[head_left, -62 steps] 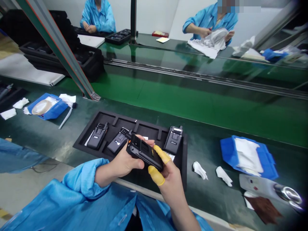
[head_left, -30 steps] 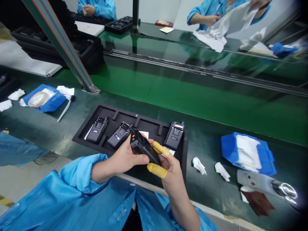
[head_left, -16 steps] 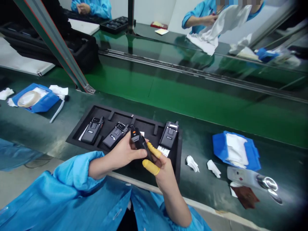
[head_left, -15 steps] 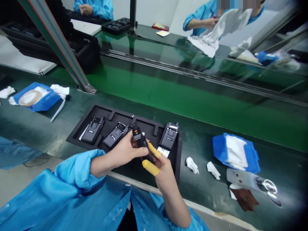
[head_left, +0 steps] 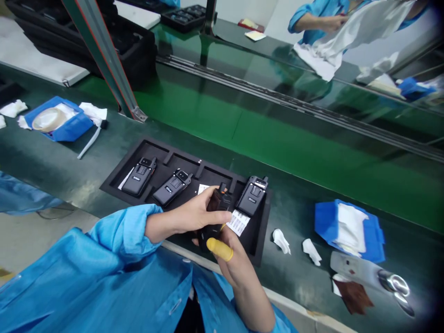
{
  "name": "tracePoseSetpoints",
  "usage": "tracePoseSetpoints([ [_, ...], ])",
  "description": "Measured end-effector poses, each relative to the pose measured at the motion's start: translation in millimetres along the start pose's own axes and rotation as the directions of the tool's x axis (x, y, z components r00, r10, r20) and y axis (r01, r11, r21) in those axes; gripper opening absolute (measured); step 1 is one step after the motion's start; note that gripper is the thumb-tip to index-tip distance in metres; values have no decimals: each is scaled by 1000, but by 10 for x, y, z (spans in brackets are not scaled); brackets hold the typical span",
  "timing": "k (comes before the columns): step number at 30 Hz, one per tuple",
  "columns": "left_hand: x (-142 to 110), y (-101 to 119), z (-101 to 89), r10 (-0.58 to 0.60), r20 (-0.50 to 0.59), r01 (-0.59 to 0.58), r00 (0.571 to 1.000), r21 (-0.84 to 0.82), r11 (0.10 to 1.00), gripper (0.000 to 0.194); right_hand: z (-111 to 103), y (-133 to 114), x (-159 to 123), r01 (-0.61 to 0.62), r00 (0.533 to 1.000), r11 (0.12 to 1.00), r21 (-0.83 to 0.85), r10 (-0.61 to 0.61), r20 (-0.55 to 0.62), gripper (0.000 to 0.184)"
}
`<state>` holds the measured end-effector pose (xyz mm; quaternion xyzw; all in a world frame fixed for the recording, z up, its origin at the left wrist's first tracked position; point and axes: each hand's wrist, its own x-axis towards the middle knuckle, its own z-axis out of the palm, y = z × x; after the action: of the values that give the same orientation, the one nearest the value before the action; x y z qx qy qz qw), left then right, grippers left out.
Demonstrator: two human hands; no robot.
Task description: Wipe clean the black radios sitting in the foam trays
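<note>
Both of my hands hold one black handheld radio (head_left: 218,203) over the near part of a black foam tray (head_left: 157,157). My left hand (head_left: 194,215) wraps its upper half, thumb across the front. My right hand (head_left: 222,252), with yellow finger cots, grips its lower end from below. Three more black radios lie in the tray's slots: one at the left (head_left: 138,170), one in the middle (head_left: 172,187), one at the right (head_left: 252,196). White label slips (head_left: 237,222) lie in the tray beside my fingers.
A green conveyor belt (head_left: 277,143) runs behind the tray. Blue trays with white cloths sit at the right (head_left: 350,229) and far left (head_left: 55,122). Crumpled wipes (head_left: 280,240) lie right of the foam tray. A slanted metal post (head_left: 104,58) stands at the left. A person across the belt handles white cloth (head_left: 347,37).
The radio has been turned in my hands from lying slanted to standing more upright, and it sits lower over the tray. The view has shifted slightly.
</note>
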<state>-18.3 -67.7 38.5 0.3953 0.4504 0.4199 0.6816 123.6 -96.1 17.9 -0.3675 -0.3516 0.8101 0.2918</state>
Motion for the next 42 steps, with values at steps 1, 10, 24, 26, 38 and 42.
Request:
tracePoseSetpoints([
  [1,-2,-11,-9,1,22,-1,1000,6,1000,57,-7,6,1,10,1000,1000,-4,-10,1,47],
  [10,-59,74,26,108,90,-117,990,101,988,59,-97,196,-27,170,976,979,-112,-183,-120,42],
  [24,92,-73,15,-91,-54,90,994,-21,996,46,-78,215,147,132,985,991,-22,-133,-109,31],
  [26,99,-16,28,-86,-62,82,994,-54,995,49,-92,168,116,115,992,993,-36,-117,-52,36],
  [38,55,7,25,-113,-37,110,993,-60,992,67,-150,163,34,87,996,996,-35,-86,30,41],
  [42,31,-3,-86,-134,126,147,983,-104,984,116,-129,148,18,108,994,994,18,-108,2,42],
])
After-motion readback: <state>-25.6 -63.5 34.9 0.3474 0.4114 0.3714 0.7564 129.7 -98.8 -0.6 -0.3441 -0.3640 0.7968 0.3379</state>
